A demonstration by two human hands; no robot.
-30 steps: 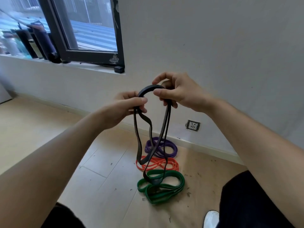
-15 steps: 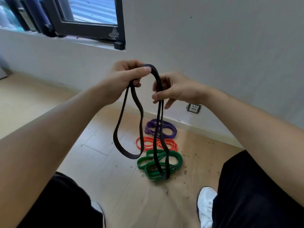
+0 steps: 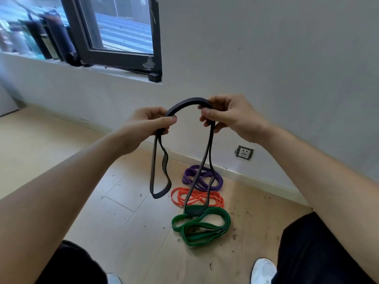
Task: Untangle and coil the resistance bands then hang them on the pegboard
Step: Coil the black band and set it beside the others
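I hold a black resistance band (image 3: 187, 104) up in front of me with both hands. My left hand (image 3: 146, 127) grips its left part, and a short loop hangs below that fist. My right hand (image 3: 227, 114) pinches the right part, from which a longer loop drops toward the floor. Between the hands the band arches upward. On the floor by the wall lie a purple band (image 3: 189, 174), an orange band (image 3: 178, 196) and a green band (image 3: 213, 232), each in a loose bundle. No pegboard is in view.
A white wall with a power socket (image 3: 244, 152) runs behind the bands. A dark-framed window (image 3: 123, 58) sits at the upper left, with dark objects on its sill. The pale wooden floor carries small debris. My dark trousers and white shoe (image 3: 263, 270) show at the bottom.
My hands have moved apart along the black band, so it now arches between them. The left loop has shortened, and the view has tilted up slightly.
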